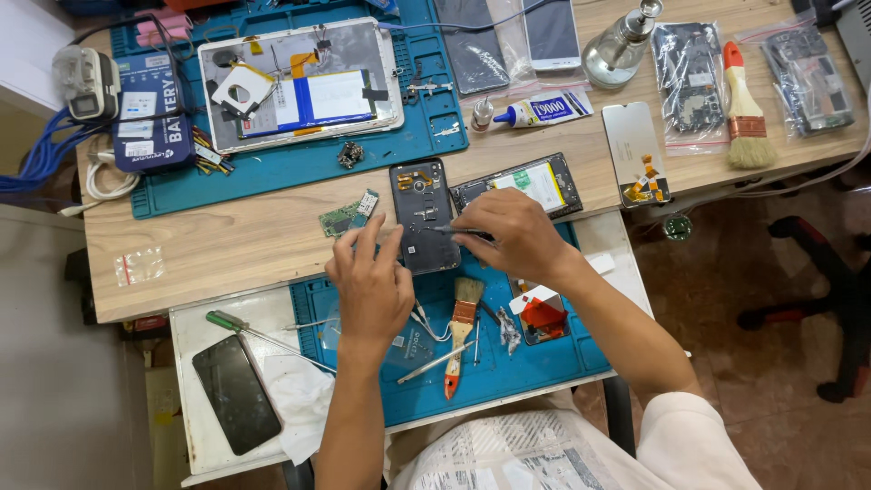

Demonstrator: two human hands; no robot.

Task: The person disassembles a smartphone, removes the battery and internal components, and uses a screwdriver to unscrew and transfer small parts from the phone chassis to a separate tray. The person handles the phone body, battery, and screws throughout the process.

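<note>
A dark opened phone shell [423,207] lies upright across the edge between the wooden desk and the near blue mat [535,356]. My left hand [370,283] rests at its lower left corner, fingertips steadying it. My right hand [513,234] is closed on a thin dark tool [454,231] whose tip lies across the shell's lower half. A second opened phone with a white battery [531,183] lies just behind my right hand. A small green circuit board [348,215] sits left of the shell.
An opened tablet [299,82] lies on the far blue mat. A small brush [463,327], screwdriver [238,328], tweezers and a dark screen panel [236,394] lie near me. Glue tube [543,111], liquid dispenser bottle [619,50], large brush [744,109] and bagged parts sit far right.
</note>
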